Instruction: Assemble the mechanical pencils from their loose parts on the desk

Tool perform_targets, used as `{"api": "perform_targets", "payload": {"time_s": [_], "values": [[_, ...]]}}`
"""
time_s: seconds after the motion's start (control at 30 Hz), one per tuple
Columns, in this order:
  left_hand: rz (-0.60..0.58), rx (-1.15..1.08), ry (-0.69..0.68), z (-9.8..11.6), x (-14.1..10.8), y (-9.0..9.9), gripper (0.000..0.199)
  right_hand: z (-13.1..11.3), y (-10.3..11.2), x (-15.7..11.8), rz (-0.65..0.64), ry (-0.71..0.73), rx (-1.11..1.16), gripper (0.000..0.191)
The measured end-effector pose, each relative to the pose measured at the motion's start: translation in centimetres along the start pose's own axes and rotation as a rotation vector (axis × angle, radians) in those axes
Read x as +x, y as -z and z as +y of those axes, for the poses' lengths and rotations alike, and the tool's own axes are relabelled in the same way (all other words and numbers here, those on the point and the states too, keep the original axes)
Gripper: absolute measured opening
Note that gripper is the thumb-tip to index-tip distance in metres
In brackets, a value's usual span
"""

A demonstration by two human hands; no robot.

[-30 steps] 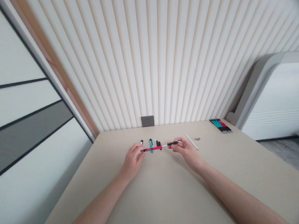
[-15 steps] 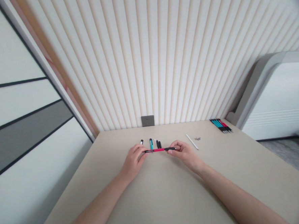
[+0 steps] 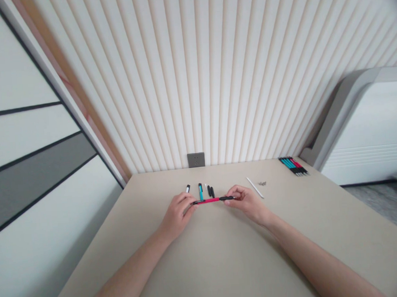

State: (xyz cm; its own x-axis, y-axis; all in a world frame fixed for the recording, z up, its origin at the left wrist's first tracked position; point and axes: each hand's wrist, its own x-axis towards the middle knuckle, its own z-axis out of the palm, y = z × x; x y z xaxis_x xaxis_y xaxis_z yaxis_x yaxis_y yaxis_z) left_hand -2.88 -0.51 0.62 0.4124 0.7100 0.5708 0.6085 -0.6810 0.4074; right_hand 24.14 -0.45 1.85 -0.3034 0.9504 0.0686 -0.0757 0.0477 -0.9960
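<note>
Got a red pen (image 3: 210,200) sideways over the table (image 3: 205,260), left hand (image 3: 178,213) fingers pinching one black end, right hand (image 3: 246,203) fingers clamped on the other, teal pen part (image 3: 200,192) just behind it.

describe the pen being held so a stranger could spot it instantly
Below the ribbed wall stands a beige table. Between the left hand and right hand is a pinkish-red pen with black ends. Unlike the red pens lying in the far right corner, this one is held.
</note>
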Motion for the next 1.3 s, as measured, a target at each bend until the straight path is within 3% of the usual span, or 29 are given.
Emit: {"api": "perform_targets", "payload": {"time_s": [0.53, 0.73, 0.93, 1.13, 1.3], "values": [[0.014, 0.009, -0.029, 0.00, 0.01, 0.16, 0.013, 0.69, 0.27, -0.06, 0.032, -0.007, -0.255, 0.033], [0.004, 0.011, -0.022, 0.08, 0.04, 0.09, 0.013, 0.91, 0.15, -0.20, 0.010, -0.009, -0.481, 0.063], [0.035, -0.016, 0.031, -0.04, 0.21, 0.27, 0.014, 0.69, 0.30, 0.06, 0.027, 0.071, -0.308, 0.037], [0.022, -0.023, 0.027, -0.32, 0.10, 0.15, 0.014, 0.36, 0.46, -0.02, 0.051, 0.114, -0.410, 0.028], [0.000, 0.017, 0.028, -0.41, 0.02, 0.16, 0.013, 0.44, 0.46, -0.25, -0.022, 0.088, -0.509, 0.052]]}}
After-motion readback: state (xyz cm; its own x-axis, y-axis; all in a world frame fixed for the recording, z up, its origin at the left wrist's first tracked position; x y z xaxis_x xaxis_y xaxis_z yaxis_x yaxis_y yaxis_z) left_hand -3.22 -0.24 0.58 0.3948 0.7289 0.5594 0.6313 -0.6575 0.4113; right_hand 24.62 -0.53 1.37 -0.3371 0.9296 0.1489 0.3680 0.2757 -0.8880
